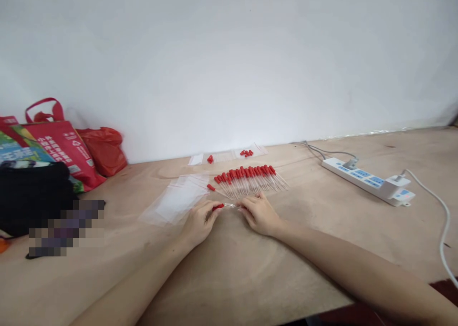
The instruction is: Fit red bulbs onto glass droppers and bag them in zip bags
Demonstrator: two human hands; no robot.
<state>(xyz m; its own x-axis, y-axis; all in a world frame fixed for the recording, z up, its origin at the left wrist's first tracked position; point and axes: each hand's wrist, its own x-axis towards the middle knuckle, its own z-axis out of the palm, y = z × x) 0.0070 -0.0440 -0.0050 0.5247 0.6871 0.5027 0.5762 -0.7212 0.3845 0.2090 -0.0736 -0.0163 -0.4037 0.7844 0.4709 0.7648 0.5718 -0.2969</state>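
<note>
Backdrop: a plain pale wall (229, 68) behind a wood-toned worktop (286, 278).
Left hand: the left hand (200, 221) pinches a red bulb (218, 207) between thumb and fingers.
Right hand: the right hand (262, 215) grips a clear tube (231, 205) with its fingertips.
Bulb and tube: between the two hands, low over the near side of the worktop, meeting end to end; how far one sits inside the other is too small to tell.
Row: just beyond the hands, many red-capped tubes (250, 173) lie side by side, caps toward the wall, clear stems slanting toward the person.
Row's left end: one red cap (211, 187) lies nearer the person than the others.
Clear bags: flat, overlapping plastic bags (171, 204) beside the row, beyond the left hand.
Near the wall: more clear plastic (229, 157), with a red piece (210, 159) toward its left and a cluster of small red pieces (246, 153) toward its right.
Far left: a printed shopping bag (71, 147), a red plastic bag (105, 149) and a black item (32, 197); a pixelated object (66, 230) beside them.
Right side: a white power strip (368, 180) with a grey cable (329, 150) and a white cable (445, 216).
</note>
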